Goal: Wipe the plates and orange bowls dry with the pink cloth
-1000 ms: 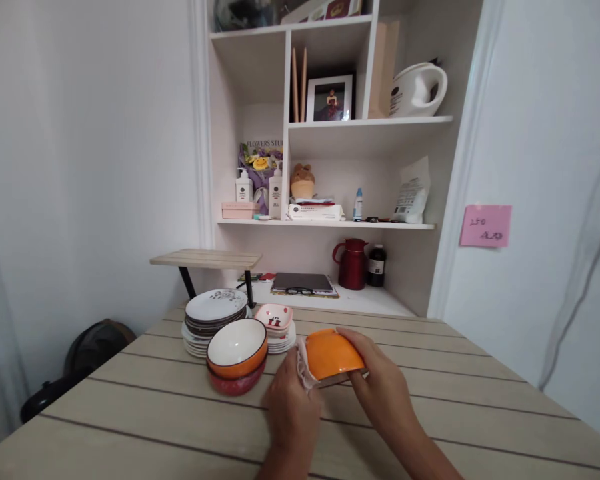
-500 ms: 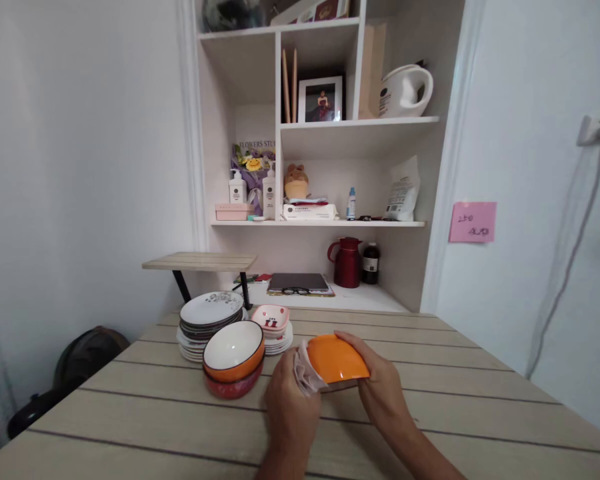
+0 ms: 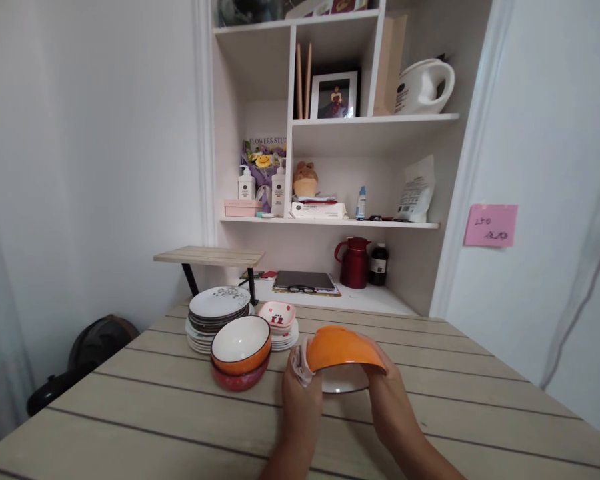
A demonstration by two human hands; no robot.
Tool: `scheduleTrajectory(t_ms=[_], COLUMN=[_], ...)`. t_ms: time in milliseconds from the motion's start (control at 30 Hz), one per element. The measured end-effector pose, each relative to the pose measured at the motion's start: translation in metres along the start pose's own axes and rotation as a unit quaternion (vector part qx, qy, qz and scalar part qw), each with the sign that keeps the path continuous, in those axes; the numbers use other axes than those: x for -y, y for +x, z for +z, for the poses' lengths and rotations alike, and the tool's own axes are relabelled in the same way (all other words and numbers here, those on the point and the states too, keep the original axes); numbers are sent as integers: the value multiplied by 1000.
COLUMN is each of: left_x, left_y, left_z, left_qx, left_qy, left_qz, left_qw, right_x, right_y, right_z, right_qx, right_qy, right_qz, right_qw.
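Above the table, an orange bowl [image 3: 345, 348] with a white inside is tipped over, its opening turned down and toward me. My right hand [image 3: 386, 393] grips its right side, some fingers out of sight behind or inside the bowl. At the bowl's left edge, my left hand [image 3: 300, 400] is closed on a crumpled pale pinkish cloth [image 3: 303, 363] that touches the rim. To the left, another orange bowl [image 3: 243, 343] with a white inside rests in a red bowl [image 3: 240, 378].
Behind those bowls stands a stack of plates [image 3: 220, 303], and small square red-and-white bowls [image 3: 277, 317] sit on white saucers [image 3: 286, 341]. A raised wooden stand [image 3: 210, 256] is at the table's back left. Further back are a laptop [image 3: 304, 281] and a red jug [image 3: 355, 263].
The held orange bowl has tilted so that its white inside now shows below the rim. The cloth hand stays at its left edge. The camera view has shifted slightly left.
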State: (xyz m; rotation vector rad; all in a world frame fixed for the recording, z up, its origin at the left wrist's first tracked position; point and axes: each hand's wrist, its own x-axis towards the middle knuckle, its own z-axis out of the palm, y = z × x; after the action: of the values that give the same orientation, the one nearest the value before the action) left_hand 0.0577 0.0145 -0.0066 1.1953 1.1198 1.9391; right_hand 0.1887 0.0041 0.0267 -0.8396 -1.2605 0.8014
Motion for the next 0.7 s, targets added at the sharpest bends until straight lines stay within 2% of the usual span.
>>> scheduleTrajectory(t_ms=[100,200,267,367,533,600,700], left_x=[1,1,1,1,1,-3,-12], left_y=[1,1,1,1,4,4,2], left_z=[-2,-2,-2,-4,-13,-15,-17], left_qx=[11,23,24,17,-24,-33,-38], left_qy=[-12,-28,-31,-8,168,270,407], left_qz=[-4,-43,-66,-56,-18,1,23], left_qw=[1000,998,997,998,985,962,913], right_x=[-3,-4,-2,-1,-8,-10,-9], right_y=[0,-1,0,1,7,9,9], right_z=[3,5,5,4,0,-3,-4], right_qx=[-13,-24,-25,-9,28,29,41], right_qy=[17,31,24,-11,-123,-172,-232], right_qz=[51,98,91,51,39,6,-68], right_qw=[998,994,995,999,991,985,969])
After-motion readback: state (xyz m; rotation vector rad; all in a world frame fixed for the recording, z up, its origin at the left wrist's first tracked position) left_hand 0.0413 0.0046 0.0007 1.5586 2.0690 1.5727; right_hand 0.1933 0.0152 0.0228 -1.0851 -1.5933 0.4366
